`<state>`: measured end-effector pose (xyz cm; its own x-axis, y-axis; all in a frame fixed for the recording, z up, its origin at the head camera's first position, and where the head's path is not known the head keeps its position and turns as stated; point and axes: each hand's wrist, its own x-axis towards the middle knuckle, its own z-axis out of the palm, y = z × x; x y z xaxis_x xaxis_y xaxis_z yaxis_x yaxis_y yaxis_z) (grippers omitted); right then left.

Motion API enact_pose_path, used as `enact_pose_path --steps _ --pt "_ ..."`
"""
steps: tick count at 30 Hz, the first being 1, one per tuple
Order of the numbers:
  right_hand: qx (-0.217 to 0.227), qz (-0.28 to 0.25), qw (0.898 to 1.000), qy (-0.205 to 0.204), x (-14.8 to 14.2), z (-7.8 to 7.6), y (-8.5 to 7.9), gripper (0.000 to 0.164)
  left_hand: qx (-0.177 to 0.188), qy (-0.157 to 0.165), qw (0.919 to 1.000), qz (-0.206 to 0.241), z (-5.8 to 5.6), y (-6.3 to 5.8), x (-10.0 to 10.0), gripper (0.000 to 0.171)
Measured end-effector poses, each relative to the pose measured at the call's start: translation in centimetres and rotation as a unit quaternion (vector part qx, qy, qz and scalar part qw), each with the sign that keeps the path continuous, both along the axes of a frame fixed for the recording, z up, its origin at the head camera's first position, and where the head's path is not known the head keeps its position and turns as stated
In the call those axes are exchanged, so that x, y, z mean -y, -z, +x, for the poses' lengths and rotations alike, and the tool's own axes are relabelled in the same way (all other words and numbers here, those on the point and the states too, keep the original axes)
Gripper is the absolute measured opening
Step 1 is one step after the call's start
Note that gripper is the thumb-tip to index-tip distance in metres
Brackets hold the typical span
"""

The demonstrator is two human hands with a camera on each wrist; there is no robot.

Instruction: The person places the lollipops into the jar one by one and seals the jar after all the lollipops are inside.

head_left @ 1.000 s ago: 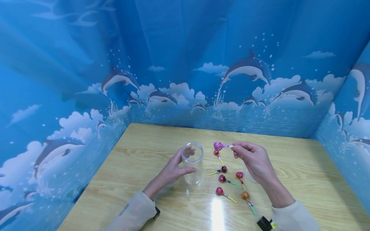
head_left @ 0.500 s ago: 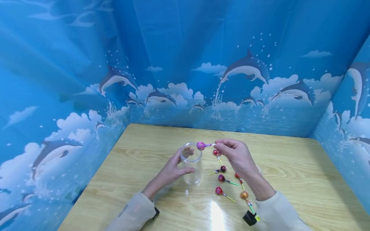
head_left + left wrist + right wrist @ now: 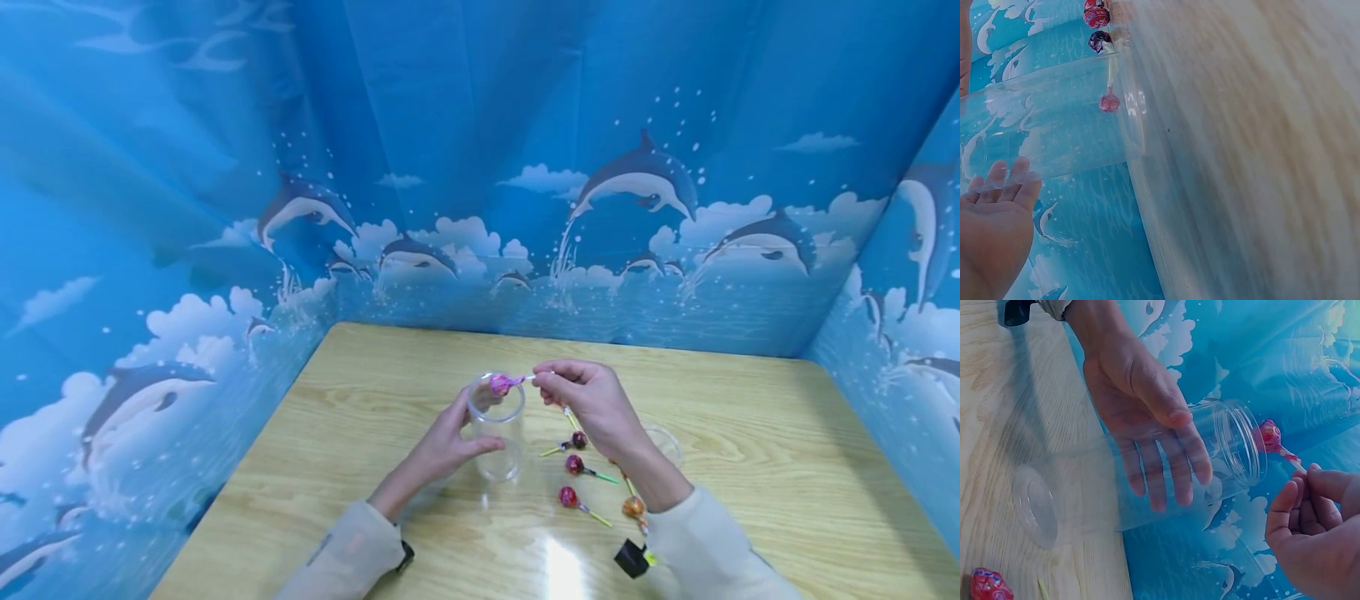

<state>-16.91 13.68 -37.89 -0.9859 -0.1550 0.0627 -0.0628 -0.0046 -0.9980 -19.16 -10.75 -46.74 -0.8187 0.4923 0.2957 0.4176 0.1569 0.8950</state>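
A clear, uncapped plastic jar stands upright on the wooden table. My left hand holds its side, thumb on the near side and fingers reaching round the far side; the right wrist view shows those fingers through the clear wall. Thumb and fingertips of my right hand pinch the white stick of a lollipop in a pink-purple wrapper. In the head view, that candy overlaps the jar's mouth; in the right wrist view, the wrapped ball is right at the rim.
Right of the jar lie several wrapped lollipops, including a dark one, a red one and an orange one. A clear round lid lies partly behind my right forearm. A dolphin-print curtain borders the table.
My right hand has moved left with the lollipop, from above the loose lollipops to the jar's mouth. The left hand and the jar stay in place.
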Motion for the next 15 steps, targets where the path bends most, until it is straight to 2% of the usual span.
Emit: enact_pose_path --steps 6,10,15 --pt "-0.034 0.082 0.996 -0.009 0.2 -0.2 -0.5 0.028 -0.006 -0.001 1.0000 -0.001 0.1 0.0 0.1 0.089" --pt "-0.082 0.123 0.989 -0.023 0.7 -0.4 -0.9 0.026 0.003 -0.005 1.0000 -0.005 0.2 -0.1 0.1 0.090" --pt "-0.143 0.145 0.978 -0.040 1.4 -0.8 -0.8 0.021 0.009 -0.003 0.9999 -0.007 0.2 -0.1 0.1 0.088"
